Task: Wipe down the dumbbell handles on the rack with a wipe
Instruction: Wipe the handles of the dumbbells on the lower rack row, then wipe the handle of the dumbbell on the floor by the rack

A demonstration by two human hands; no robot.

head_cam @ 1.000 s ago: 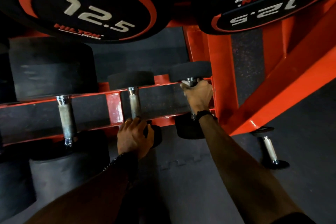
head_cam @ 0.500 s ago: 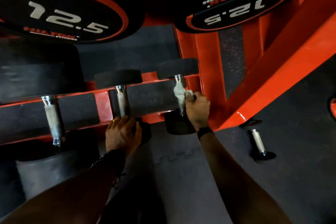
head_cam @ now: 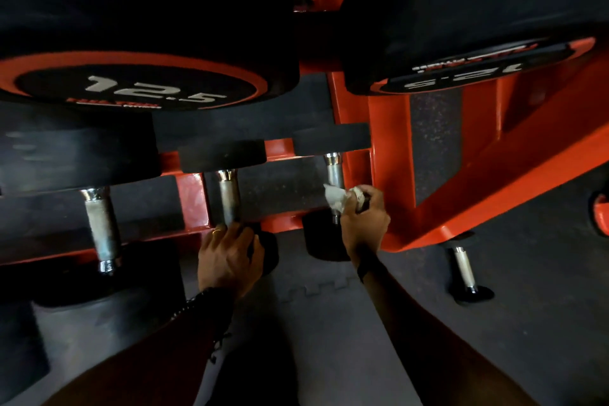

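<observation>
Big dumbbell [head_cam: 102, 227]: far left on the lower shelf of the orange rack [head_cam: 392, 148], metal handle bare, nobody touching it.
Middle dumbbell [head_cam: 229, 194]: sits right next to it.
Left hand [head_cam: 227, 257]: fingers curled over the near head of the middle dumbbell, gripping it.
Right dumbbell [head_cam: 333, 168]: last one on the shelf, right beside the rack upright.
Wipe [head_cam: 336, 199]: white, scrunched up, pressed on the lower part of that handle.
Right hand [head_cam: 364, 224]: fingers closed around the wipe and handle together.
Loose dumbbell [head_cam: 464, 270]: lying on the dark floor mat [head_cam: 329, 323], off to the right of the rack.
</observation>
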